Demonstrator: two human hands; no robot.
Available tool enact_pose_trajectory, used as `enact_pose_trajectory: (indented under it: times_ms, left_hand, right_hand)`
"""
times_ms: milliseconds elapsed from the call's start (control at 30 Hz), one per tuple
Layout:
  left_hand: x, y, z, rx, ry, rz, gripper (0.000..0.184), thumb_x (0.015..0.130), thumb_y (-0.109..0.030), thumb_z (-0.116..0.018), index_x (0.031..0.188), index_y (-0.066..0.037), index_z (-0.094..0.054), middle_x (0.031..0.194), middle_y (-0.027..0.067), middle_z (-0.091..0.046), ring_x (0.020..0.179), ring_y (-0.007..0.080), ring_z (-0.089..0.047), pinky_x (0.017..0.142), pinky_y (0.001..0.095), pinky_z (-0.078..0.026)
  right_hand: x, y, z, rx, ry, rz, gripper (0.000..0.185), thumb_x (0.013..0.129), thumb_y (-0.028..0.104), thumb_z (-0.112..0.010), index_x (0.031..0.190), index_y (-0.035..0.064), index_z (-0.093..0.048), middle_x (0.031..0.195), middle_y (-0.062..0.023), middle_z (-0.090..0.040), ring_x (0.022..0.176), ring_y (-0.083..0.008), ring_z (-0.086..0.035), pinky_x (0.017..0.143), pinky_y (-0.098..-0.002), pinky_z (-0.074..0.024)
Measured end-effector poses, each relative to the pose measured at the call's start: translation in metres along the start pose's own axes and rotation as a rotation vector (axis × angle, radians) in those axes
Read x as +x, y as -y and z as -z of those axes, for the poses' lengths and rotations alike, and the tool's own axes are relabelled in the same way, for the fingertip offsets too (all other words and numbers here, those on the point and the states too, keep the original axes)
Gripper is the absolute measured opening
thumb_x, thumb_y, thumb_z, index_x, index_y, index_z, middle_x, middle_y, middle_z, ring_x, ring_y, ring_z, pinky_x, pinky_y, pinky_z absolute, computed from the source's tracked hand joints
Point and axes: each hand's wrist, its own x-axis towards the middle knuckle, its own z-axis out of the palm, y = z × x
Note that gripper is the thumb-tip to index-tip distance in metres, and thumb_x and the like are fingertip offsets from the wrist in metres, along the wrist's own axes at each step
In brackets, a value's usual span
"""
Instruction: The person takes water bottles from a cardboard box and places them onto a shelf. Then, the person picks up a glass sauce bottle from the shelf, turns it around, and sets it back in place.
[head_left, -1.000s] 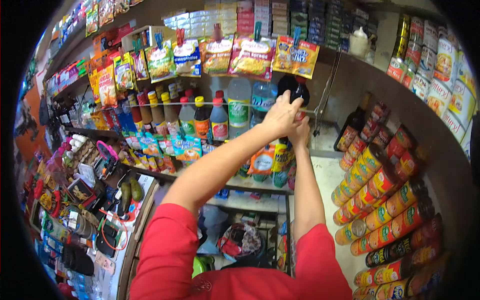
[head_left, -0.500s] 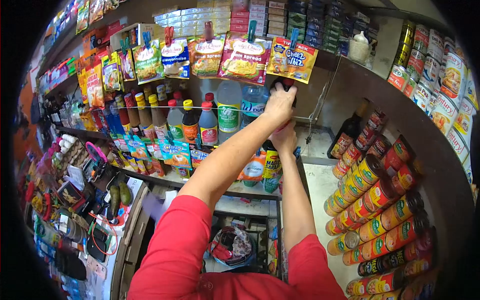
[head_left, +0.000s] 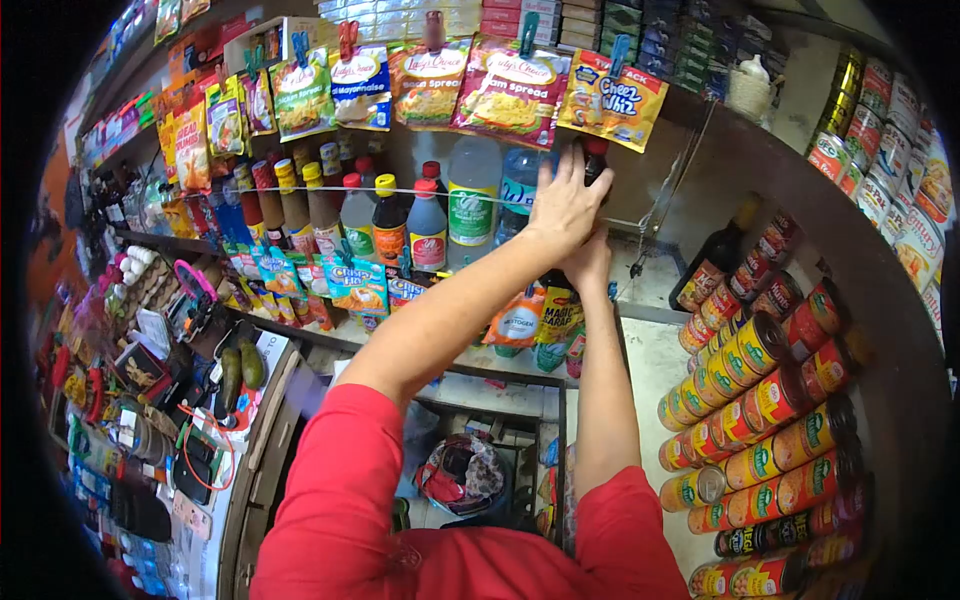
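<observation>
A dark bottle with a dark red cap (head_left: 596,150) stands upright on the shelf, partly behind the hanging Cheez Whiz pouch (head_left: 613,100). My left hand (head_left: 565,203) lies against the bottle's upper part, its fingers stretched out and apart. Just below it, my right hand (head_left: 588,262) is closed round the lower part of the same bottle, though its fingertips are mostly hidden. To the left of my hands are a blue-labelled water bottle (head_left: 520,183) and a clear bottle with a green and yellow label (head_left: 472,205).
A thin line (head_left: 400,191) crosses in front of the bottles. Hanging spread pouches (head_left: 512,92) cover the shelf top. Stacked cans (head_left: 745,430) and a dark bottle (head_left: 708,268) are at the right. Small sachets (head_left: 355,285) hang below, with a cluttered counter (head_left: 262,385) at the left.
My left hand's fingers have spread from their bent hold near the cap. The view has shifted, so pouches and bottles appear a little farther right and higher. My right hand stays low on the bottle.
</observation>
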Motion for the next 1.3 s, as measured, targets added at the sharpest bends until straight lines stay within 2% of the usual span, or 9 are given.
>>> enact_pose_trajectory:
  times_ms: [133,300,833,933,967,1033,1100,1167,1300]
  left_hand:
    - [-0.025,0.031,0.027,-0.079,0.031,-0.01,0.056,0.082,-0.017,-0.059,0.136,-0.014,-0.044,0.145,0.0212,-0.034,0.13,0.0368,-0.036,0.096,0.0594,-0.034]
    - [-0.028,0.037,0.031,-0.165,-0.012,0.119,0.072,0.069,-0.013,-0.075,0.134,-0.009,-0.043,0.13,0.023,-0.04,0.118,0.046,-0.04,0.093,0.0516,-0.041]
    - [-0.019,0.044,0.016,-0.263,0.031,0.305,0.061,0.065,-0.01,-0.069,0.123,-0.011,-0.053,0.109,0.0327,-0.051,0.105,0.0511,-0.049,0.088,0.0587,-0.042]
    - [-0.022,0.047,0.003,-0.303,0.041,0.276,0.024,0.077,-0.012,-0.056,0.099,-0.007,-0.064,0.092,0.0262,-0.058,0.09,0.0428,-0.058,0.074,0.0533,-0.048]
    - [-0.028,0.051,0.0,-0.31,-0.141,0.178,0.021,0.077,-0.014,-0.056,0.095,-0.007,-0.064,0.087,0.0254,-0.058,0.087,0.0414,-0.06,0.072,0.0521,-0.049]
    - [-0.033,0.05,0.018,-0.42,0.108,0.265,0.023,0.078,-0.017,-0.056,0.099,-0.009,-0.064,0.094,0.0263,-0.06,0.091,0.0422,-0.059,0.079,0.0526,-0.048]
    - [-0.054,0.053,0.027,-0.391,0.051,0.215,0.03,0.079,-0.027,-0.058,0.102,-0.009,-0.064,0.124,0.033,-0.047,0.119,0.0443,-0.047,0.098,0.0581,-0.037]
    - [-0.079,0.062,0.048,-0.164,0.066,-0.014,0.033,0.076,-0.034,-0.06,0.101,-0.012,-0.066,0.138,0.0317,-0.04,0.131,0.0491,-0.035,0.1,0.0766,-0.02]
    - [-0.139,0.097,0.198,-0.004,0.114,-0.244,0.026,0.075,-0.028,-0.061,0.095,-0.012,-0.068,0.139,0.0282,-0.038,0.132,0.0465,-0.035,0.101,0.077,-0.019]
  right_hand:
    - [0.001,0.0,-0.001,-0.038,0.018,-0.101,0.086,0.047,0.021,-0.087,0.116,0.0046,-0.039,0.103,-0.0253,-0.065,0.098,-0.0432,-0.063,0.086,-0.0478,-0.0507]
    - [-0.006,0.009,0.005,-0.064,0.005,-0.092,0.082,0.046,0.022,-0.087,0.112,0.0048,-0.04,0.1,-0.0239,-0.066,0.095,-0.0431,-0.064,0.083,-0.0484,-0.051]
    - [-0.011,0.021,-0.013,-0.258,-0.149,-0.229,0.066,0.064,0.03,-0.078,0.114,0.0064,-0.04,0.098,-0.0246,-0.065,0.092,-0.0433,-0.064,0.081,-0.0507,-0.0511]
    - [-0.002,0.009,-0.021,-0.31,-0.175,-0.219,0.075,0.062,0.043,-0.078,0.115,0.0064,-0.041,0.102,-0.0247,-0.065,0.093,-0.0429,-0.064,0.083,-0.0499,-0.0512]
    - [0.0,0.006,-0.022,-0.318,-0.171,-0.201,0.078,0.061,0.047,-0.078,0.116,0.0064,-0.041,0.103,-0.0247,-0.065,0.093,-0.0427,-0.064,0.083,-0.0496,-0.0513]
    - [-0.003,0.012,-0.02,-0.272,-0.184,-0.175,0.086,0.056,0.056,-0.082,0.114,0.003,-0.047,0.1,-0.0253,-0.066,0.093,-0.0432,-0.064,0.082,-0.0503,-0.0509]
    - [-0.001,0.006,-0.013,-0.283,-0.051,-0.12,0.104,0.045,0.073,-0.08,0.115,0.0026,-0.046,0.101,-0.0259,-0.066,0.094,-0.0395,-0.065,0.08,-0.0464,-0.0517]
    - [0.013,-0.006,-0.015,-0.28,-0.009,-0.096,0.099,0.047,0.059,-0.087,0.117,0.002,-0.046,0.106,-0.0239,-0.065,0.097,-0.038,-0.064,0.082,-0.0454,-0.0511]
    - [0.054,-0.054,-0.046,-0.033,0.084,0.129,0.073,0.059,0.033,-0.088,0.116,0.0005,-0.057,0.105,-0.0183,-0.067,0.092,-0.0333,-0.065,0.085,-0.044,-0.0509]
